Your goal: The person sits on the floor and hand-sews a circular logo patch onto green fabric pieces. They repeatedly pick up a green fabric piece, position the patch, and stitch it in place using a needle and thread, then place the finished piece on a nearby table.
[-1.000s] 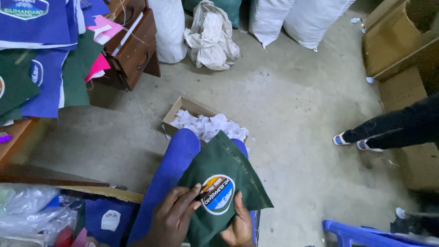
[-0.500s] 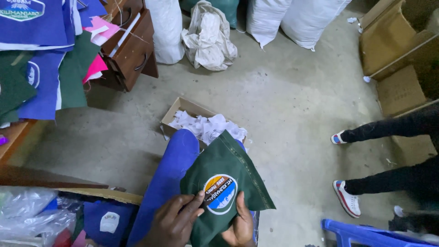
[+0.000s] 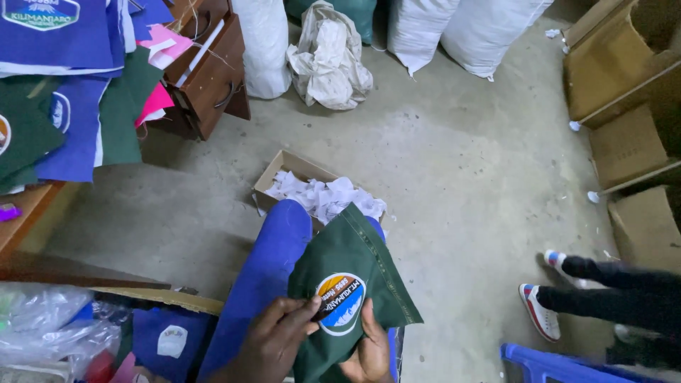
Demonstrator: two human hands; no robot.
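A dark green fabric piece [image 3: 358,254] with a round blue, orange and white printed patch [image 3: 340,303] lies over my lap, on my blue trouser leg [image 3: 273,262]. My left hand [image 3: 273,340] grips the fabric at the patch's left edge, thumb and fingers pinching it. My right hand [image 3: 369,351] holds the fabric from below on the right, thumb beside the patch. Both hands sit at the bottom edge of the view and are partly cut off.
A cardboard box [image 3: 284,174] of white paper scraps stands on the concrete floor past my knees. Blue and green fabric pieces [image 3: 64,106] hang at the left by a brown wooden drawer [image 3: 209,71]. White sacks [image 3: 454,28] stand behind. Another person's legs and sneakers [image 3: 543,305] are at the right.
The person at the right has stepped closer, feet now near the lower right. My hands still hold the green fabric, with the left fingers shifted slightly onto the patch edge.
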